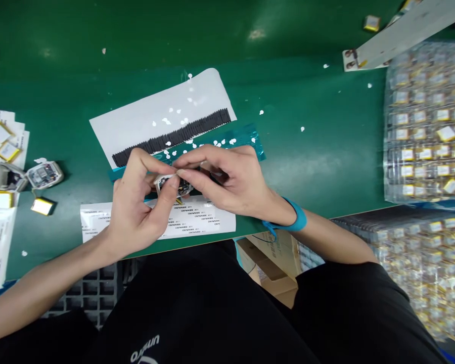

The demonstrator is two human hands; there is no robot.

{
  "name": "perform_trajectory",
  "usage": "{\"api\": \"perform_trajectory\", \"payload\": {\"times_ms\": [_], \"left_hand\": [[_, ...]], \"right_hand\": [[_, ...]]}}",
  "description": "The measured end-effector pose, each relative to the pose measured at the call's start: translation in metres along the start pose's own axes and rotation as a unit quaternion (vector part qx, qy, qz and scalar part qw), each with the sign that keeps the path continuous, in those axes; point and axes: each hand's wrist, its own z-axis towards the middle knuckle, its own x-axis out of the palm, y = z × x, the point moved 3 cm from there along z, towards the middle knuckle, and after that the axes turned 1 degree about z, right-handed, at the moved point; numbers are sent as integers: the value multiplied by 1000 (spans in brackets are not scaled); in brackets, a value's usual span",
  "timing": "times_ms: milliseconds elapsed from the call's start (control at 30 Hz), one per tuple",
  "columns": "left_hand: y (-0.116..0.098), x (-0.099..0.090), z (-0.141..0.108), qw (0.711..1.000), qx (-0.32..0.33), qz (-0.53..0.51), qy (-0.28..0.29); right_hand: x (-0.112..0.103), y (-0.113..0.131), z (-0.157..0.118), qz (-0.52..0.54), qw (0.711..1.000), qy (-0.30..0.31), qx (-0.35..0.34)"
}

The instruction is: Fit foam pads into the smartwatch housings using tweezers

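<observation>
Left hand [136, 205] pinches white device housing [184, 189], long axis roughly left-right, circuitry up; right hand [239, 178] at far rim, grip unclear.

Green-topped bench [288, 172] spans the scene, near edge running slightly tilted. Bright glare spots on its far part, overhead light likely reflected, source out of view. Pale metal bracket or arm [409, 40] at far right, foot plate with screws on bench. Below bench level, near side: open cardboard box [288, 263], right of middle; dark gridded tray [94, 296], left; stacked clear trays [432, 273] with small yellow-and-silver items, right. Walls and windows out of view, floor not distinguishable.
</observation>
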Motion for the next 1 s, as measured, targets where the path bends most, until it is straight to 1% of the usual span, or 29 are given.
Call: {"api": "perform_trajectory", "payload": {"times_ms": [67,167,200,267,333,400,433,500,567,633,667,733,833,933,1000], "left_hand": [[0,0,1,1000,-10,-14,7],[1,0,3,999,-23,-38,9],[1,0,4,998,-27,-48,7],[1,0,5,997,-29,-66,0],[-1,2,6,997,-26,-67,-5],[-4,3,4,999,-6,-44,-20],[-6,3,3,999,7,-21,-33],[-11,2,0,996,43,33,-65],[-15,1,-3,990,79,82,-85],[-19,0,-6,981,125,117,-96],[-19,-1,-7,977,140,132,-94],[-18,0,-8,974,143,156,-79],[-15,3,-10,979,106,164,-62],[-16,6,-11,982,87,153,-74],[-16,8,-12,985,80,135,-72]], "right_hand": [[-2,0,1,-30,999,-2,-11],[-4,-3,0,-82,996,23,-22],[-4,-4,-2,-100,994,25,-37],[-3,-4,-5,-152,984,12,-95],[-1,-2,-10,-215,963,-3,-161],[-1,0,-14,-255,946,-4,-199],[-1,2,-15,-257,944,5,-207],[-4,5,-14,-224,953,30,-200],[-8,9,-10,-141,977,47,-156],[-10,12,-4,-28,996,37,-79],[-10,12,-2,28,999,28,-34],[-6,12,1,109,993,17,50],[-1,8,2,151,979,28,136],[0,3,1,165,967,56,184],[-1,0,1,177,962,69,197]]}}
